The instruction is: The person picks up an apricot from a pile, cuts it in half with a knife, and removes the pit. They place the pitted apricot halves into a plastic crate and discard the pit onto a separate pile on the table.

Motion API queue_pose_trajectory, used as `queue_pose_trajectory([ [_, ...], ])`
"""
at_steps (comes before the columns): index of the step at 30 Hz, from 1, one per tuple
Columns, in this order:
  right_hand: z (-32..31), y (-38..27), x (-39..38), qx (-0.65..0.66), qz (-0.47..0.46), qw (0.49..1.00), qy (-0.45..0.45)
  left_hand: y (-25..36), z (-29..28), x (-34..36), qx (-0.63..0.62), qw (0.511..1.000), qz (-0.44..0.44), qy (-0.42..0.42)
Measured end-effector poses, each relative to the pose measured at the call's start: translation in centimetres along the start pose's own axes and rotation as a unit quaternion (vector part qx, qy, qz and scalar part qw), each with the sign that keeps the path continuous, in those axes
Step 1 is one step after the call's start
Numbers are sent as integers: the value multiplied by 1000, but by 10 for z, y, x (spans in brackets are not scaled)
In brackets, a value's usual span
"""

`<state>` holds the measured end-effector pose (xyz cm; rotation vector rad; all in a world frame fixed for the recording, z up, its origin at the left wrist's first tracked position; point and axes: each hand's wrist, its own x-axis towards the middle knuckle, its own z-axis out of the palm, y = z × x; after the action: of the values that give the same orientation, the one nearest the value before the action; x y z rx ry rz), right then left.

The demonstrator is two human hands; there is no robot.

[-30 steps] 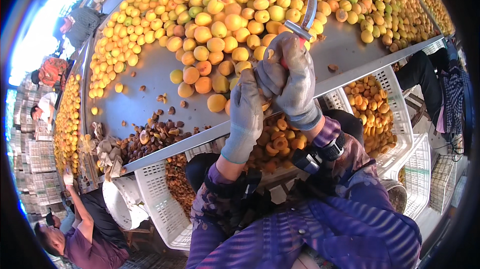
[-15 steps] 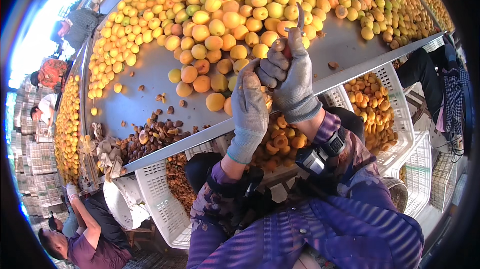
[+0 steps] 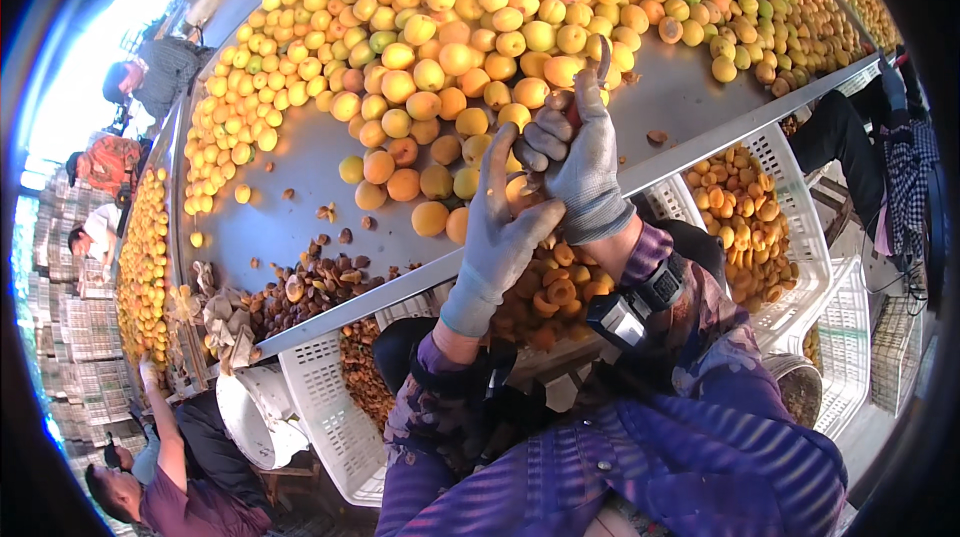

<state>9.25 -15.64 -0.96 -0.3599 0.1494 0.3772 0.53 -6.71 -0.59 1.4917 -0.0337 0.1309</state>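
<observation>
Both my hands wear grey, stained gloves and meet above the near edge of the metal sorting table (image 3: 300, 177). My right hand (image 3: 575, 167) is closed round the red handle of a small curved knife (image 3: 604, 59), whose blade points up and away. Close beside it, my left hand (image 3: 495, 237) has its fingers extended upward and its thumb reaching toward the right hand. Between that thumb and those fingers sits an orange apricot (image 3: 520, 193), partly hidden by the gloves. Whole apricots (image 3: 430, 102) are heaped just beyond my hands.
Dark pits and scraps (image 3: 310, 282) lie along the table's near left edge. Below stand a white crate (image 3: 330, 417) of brown scraps, a crate of halved apricots (image 3: 740, 222) and a white bucket (image 3: 245, 412). Co-workers sit at left (image 3: 170, 497) and right (image 3: 900, 167).
My left hand has opened out, its thumb swinging toward the right hand and its fingers spreading. The right hand with the knife has shifted only slightly.
</observation>
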Motion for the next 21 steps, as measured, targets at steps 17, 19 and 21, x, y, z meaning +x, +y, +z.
queue_pose_trajectory([
  [17,-15,-70,4,-71,-134,988,-20,20,-31,-28,-30,997,-39,-52],
  [19,-24,-81,-2,-93,-127,987,-35,19,-25,-52,17,992,-85,-90],
  [21,-34,-93,-9,-110,-128,983,-66,2,-19,-64,65,981,-128,-131],
])
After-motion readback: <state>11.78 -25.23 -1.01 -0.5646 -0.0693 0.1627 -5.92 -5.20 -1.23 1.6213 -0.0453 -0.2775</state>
